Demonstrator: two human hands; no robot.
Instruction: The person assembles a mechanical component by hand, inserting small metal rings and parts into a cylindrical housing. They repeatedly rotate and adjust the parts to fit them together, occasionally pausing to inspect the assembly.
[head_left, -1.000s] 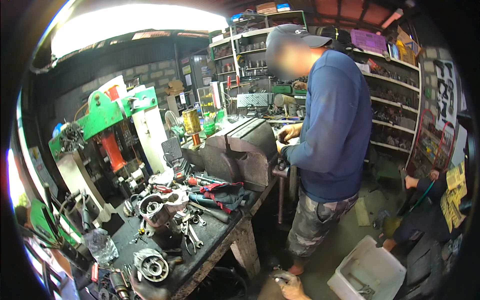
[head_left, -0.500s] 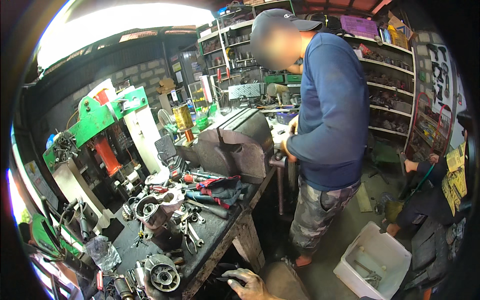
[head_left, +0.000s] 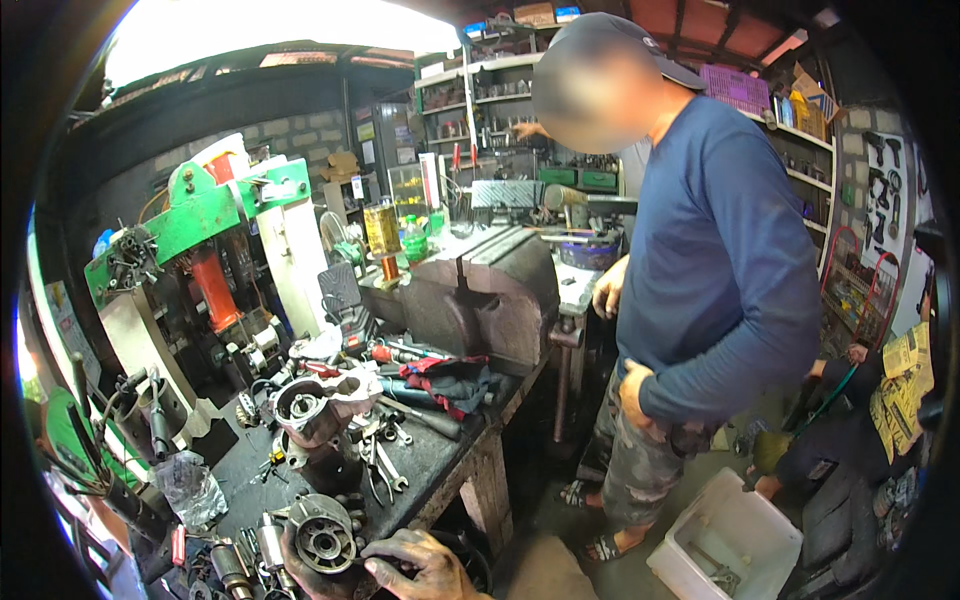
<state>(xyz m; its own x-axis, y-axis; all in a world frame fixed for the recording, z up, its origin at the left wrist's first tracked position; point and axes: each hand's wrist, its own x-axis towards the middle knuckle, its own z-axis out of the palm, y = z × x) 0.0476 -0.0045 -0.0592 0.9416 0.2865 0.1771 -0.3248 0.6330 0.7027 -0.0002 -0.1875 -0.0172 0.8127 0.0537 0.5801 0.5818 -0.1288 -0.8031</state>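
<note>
Low in the view, my right hand point(head_left: 425, 565), smudged with dark grease, reaches leftward over the bench edge. Its fingers are loosely curved, with a gap to the thumb and nothing visible between them. The fingertips are beside a round metal housing point(head_left: 325, 535) that has a ringed hub; whether they touch it I cannot tell. I cannot make out my left hand among the dark parts around the housing. Behind the housing stands a larger grey metal casing point(head_left: 300, 405), next to open-end wrenches point(head_left: 385, 470) and pliers.
A big bench vise point(head_left: 475, 290) sits at the bench's far corner, near bundled cloth point(head_left: 450, 380). A green press point(head_left: 200, 210) rises at left. A co-worker point(head_left: 710, 230) in blue stands beyond the vise. On the floor is a white bin point(head_left: 725, 540); another person crouches at far right.
My right hand has moved left and up to the round housing. The co-worker has shifted right and turned, with both hands off the vise. The view has shifted slightly.
</note>
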